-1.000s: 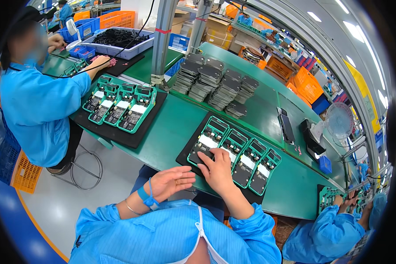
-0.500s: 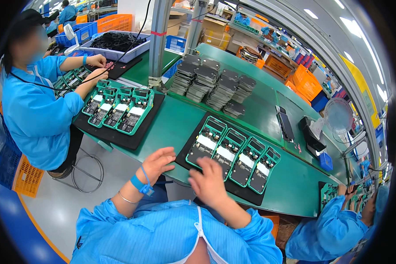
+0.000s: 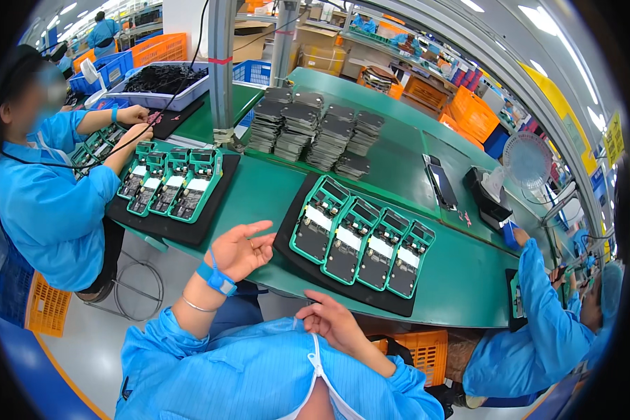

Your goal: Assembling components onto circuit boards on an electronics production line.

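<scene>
My left hand is held over the near table edge, empty, its fingers apart, just left of a black mat. A blue wrist strap goes round that wrist. My right hand is drawn back near my chest below the mat, empty, with the index finger stretched and the others loosely bent. On the mat lies a row of several green-framed device housings, with circuit parts, white labels and black plates in them. Neither hand touches them.
Stacks of dark flat plates stand behind the mat. At left, a co-worker handles small parts beside another mat of green housings. A metal post rises between us. Another co-worker sits at right. An orange crate is under the table.
My right hand has drawn back from the housings toward my chest. My left hand has shifted slightly left. The right co-worker's arm now reaches toward a blue box. The whole view has shifted a little.
</scene>
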### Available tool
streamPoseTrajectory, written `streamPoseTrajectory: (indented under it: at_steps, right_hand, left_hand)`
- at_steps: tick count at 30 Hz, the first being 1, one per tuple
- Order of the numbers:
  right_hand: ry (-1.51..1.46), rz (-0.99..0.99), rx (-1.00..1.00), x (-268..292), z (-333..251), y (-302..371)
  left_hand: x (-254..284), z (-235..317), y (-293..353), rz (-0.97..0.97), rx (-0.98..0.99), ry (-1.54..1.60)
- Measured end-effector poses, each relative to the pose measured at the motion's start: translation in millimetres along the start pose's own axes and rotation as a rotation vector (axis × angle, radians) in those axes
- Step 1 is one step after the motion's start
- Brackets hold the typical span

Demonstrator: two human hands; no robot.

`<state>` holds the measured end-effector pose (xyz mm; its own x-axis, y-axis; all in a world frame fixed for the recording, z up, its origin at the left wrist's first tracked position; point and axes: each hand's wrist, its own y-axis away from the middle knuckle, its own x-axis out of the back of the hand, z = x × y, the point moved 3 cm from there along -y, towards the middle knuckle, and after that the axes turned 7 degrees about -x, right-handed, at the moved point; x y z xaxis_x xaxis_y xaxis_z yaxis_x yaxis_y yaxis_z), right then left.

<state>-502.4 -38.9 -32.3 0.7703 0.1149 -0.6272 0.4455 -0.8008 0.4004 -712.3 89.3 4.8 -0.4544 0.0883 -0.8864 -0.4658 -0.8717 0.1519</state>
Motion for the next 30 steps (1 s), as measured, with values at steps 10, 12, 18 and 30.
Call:
streamPoseTrajectory:
  at_steps: [10, 12, 18, 30]
  right_hand:
    - [-0.685, -0.085, 0.106, 17.6, -10.6, 25.9]
    - [-0.704, -0.133, 0.122, 26.1, -11.9, 22.3]
    - [-0.633, -0.188, 0.164, 33.0, -27.4, 13.0]
    - [-0.321, 0.036, 0.315, 49.2, -31.2, 19.9]
  left_hand:
    - [-22.7, 3.8, 4.0, 0.018, -0.044, 0.030]
    - [-23.1, 5.6, 2.4, -0.008, -0.054, 0.035]
    - [-20.1, 4.5, 6.0, -0.066, -0.066, 0.053]
    - [-32.4, -6.3, 19.2, -0.099, -0.045, -0.103]
